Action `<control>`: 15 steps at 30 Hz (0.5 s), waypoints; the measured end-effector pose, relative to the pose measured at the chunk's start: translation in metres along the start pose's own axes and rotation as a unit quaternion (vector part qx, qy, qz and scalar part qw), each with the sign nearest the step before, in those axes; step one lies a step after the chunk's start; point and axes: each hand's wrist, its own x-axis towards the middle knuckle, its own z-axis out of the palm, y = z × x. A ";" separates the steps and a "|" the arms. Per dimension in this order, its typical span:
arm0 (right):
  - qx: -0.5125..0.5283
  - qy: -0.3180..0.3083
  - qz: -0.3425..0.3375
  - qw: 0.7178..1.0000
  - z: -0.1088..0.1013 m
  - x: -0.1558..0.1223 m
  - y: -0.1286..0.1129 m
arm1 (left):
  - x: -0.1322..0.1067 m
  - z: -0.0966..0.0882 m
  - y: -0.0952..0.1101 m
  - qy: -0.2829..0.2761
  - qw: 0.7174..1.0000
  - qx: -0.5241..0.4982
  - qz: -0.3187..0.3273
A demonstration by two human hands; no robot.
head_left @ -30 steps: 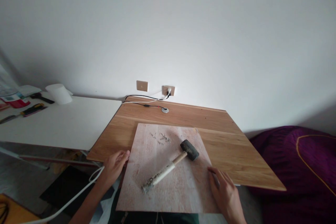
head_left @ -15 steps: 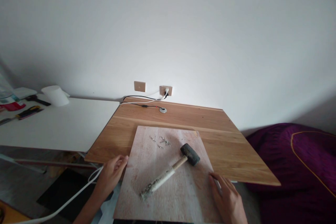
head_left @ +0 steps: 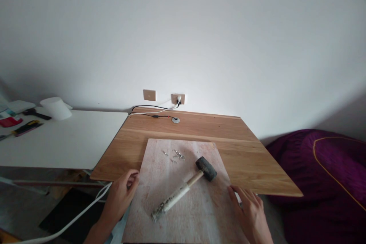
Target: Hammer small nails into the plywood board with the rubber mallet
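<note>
A pale, stained wooden board lies on the brown wooden table in front of me. My left hand is at its left edge, fingers curled and thumb against the side. At the right edge, my right hand has its fingertips on the rim; a small whitish thing shows between thumb and fingers, too small to name. On the board rests a rubber mallet, its black head to the upper right and its worn white-wrapped handle toward the lower left. Several small metal screws or nails lie loose near the top; neither hand touches them.
The brown table meets the wall, with cables running to a socket. To the left, a white table carries a white roll and tools. A white cable hangs at lower left; a purple beanbag sits right.
The view has shifted slightly. Both hands stay at the board's edges, and the mallet and small metal pieces keep their places on it.
</note>
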 end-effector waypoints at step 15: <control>0.181 -0.239 -0.021 0.954 0.027 0.029 -0.118 | 0.061 0.056 0.041 -0.056 0.971 0.099 0.209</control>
